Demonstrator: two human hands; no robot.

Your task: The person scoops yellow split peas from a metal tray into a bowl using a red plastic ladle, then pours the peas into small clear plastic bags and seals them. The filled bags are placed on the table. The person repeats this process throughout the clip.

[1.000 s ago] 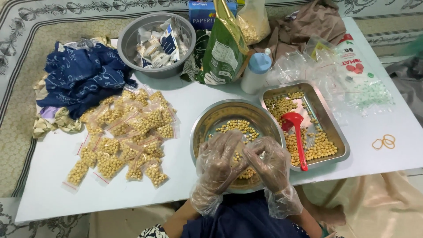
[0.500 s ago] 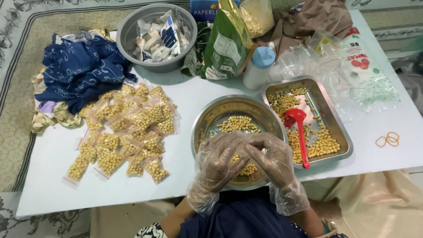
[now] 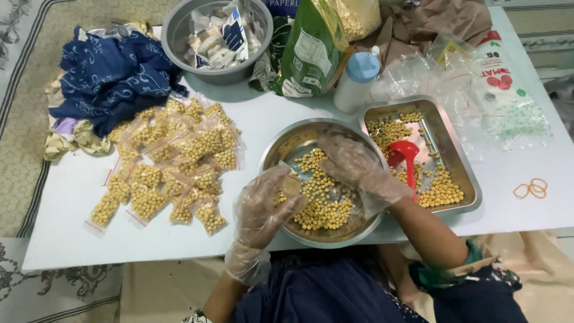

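Both my hands wear clear plastic gloves. My left hand (image 3: 263,206) holds a small clear plastic bag (image 3: 291,186) at the near left side of a round steel bowl (image 3: 280,145) of yellow beans (image 3: 326,200). Palm down over the beans in the middle of the bowl is my right hand (image 3: 354,164), fingers spread toward the far rim. I cannot see any beans in that hand. A pile of small filled and sealed bean bags (image 3: 173,161) lies on the white table to the left of the bowl.
Right of the bowl, a rectangular steel tray (image 3: 469,185) holds more beans and a red scoop (image 3: 405,157). At the back are a grey bowl of packets (image 3: 179,30), a green bag (image 3: 311,51), a blue-capped bottle (image 3: 356,81) and loose plastic bags (image 3: 460,78). Blue cloth (image 3: 110,75) lies far left, rubber bands (image 3: 531,188) far right.
My hands were together over the near side of the bowl. They have parted: the right moved out over the beans, the left stays at the left rim with the small bag.
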